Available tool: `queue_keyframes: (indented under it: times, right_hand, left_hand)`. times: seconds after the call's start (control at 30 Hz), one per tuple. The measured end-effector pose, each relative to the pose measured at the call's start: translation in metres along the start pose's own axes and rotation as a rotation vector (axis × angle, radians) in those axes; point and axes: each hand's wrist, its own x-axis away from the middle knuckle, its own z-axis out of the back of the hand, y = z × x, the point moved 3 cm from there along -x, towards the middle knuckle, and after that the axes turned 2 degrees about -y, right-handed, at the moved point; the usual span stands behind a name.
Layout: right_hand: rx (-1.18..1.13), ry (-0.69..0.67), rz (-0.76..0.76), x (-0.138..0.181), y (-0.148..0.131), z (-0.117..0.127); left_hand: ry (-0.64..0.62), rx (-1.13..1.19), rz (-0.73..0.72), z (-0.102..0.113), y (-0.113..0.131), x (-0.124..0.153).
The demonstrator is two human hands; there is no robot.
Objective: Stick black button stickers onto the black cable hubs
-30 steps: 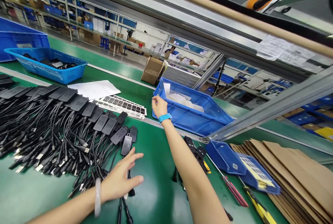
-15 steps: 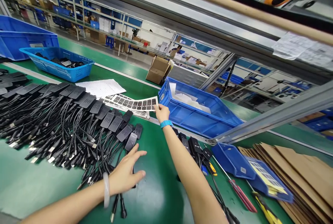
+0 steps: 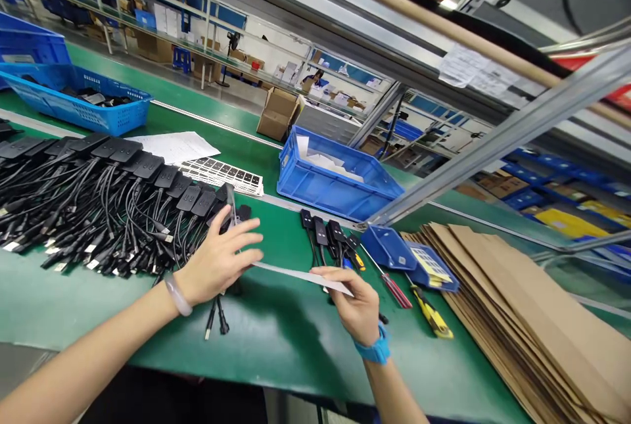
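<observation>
My right hand [image 3: 352, 302], with a blue band at the wrist, pinches a thin white label strip [image 3: 290, 273] between thumb and fingers. Seen nearly edge-on, the strip stretches left toward my left hand [image 3: 221, 259]. That hand has its fingers stretched and spread, and it seems to touch the strip's curled far end; the contact is partly hidden. Beyond it lie more label sheets [image 3: 224, 173] with dark labels. A long row of black cabled devices [image 3: 142, 164] fills the left side of the green table [image 3: 276, 345], their plugs toward me.
A blue bin [image 3: 340, 190] with white papers stands behind, and a blue basket [image 3: 118, 112] of black parts sits far left. Right of my hands are several black devices [image 3: 320, 233], a red-handled screwdriver [image 3: 394, 289], a yellow-handled tool [image 3: 431, 312], small blue trays [image 3: 389, 248] and stacked cardboard [image 3: 522, 299].
My right hand has drawn one label strip off the pile and brought it nearer and to the right. My left hand has risen to the strip's other end. The view has shifted right.
</observation>
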Motion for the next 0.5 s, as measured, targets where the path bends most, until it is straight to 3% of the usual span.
queue_keyframes:
  times: [0.17,0.23,0.37,0.5]
  right_hand:
    - [0.372,-0.16,0.106,0.048,-0.018,-0.008]
    - [0.52,-0.211,0.186,0.064,-0.028,-0.018]
    - [0.656,-0.33,0.317,0.09,-0.044,-0.041]
    - [0.606,-0.424,0.4,0.107,-0.051,-0.053]
  left_hand:
    - [-0.189,-0.478,-0.041,0.0,0.061,0.04]
    - [-0.247,-0.546,-0.013,-0.008,0.08,0.064]
    - [-0.283,-0.425,-0.045,-0.022,0.104,0.1]
    - [-0.238,-0.244,-0.016,-0.01,0.116,0.11]
